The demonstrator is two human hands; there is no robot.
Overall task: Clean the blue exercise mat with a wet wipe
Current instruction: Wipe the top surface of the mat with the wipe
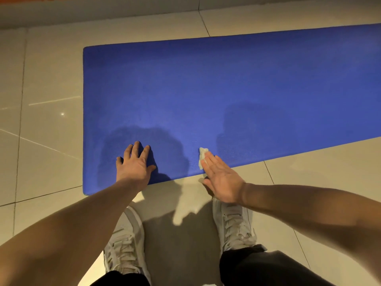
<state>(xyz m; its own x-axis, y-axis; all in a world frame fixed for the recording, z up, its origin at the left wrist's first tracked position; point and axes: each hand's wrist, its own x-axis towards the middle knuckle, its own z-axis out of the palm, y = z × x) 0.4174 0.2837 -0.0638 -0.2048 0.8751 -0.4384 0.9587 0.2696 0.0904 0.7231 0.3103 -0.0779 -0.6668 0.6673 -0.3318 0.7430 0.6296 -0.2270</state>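
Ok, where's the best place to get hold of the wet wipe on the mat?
Pinch the crumpled bunch of the wet wipe that sticks out past the fingertips of the right hand, coming from above and from the left. It lies low on the mat, with straight fingers covering its right side.

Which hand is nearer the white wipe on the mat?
Right. The right hand presses flat on the wipe, touching it; the left hand rests flat on the mat, apart from the wipe, to its left.

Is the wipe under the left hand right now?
No, the wet wipe lies under the right hand, at the near edge of the mat; the left hand rests flat on bare mat.
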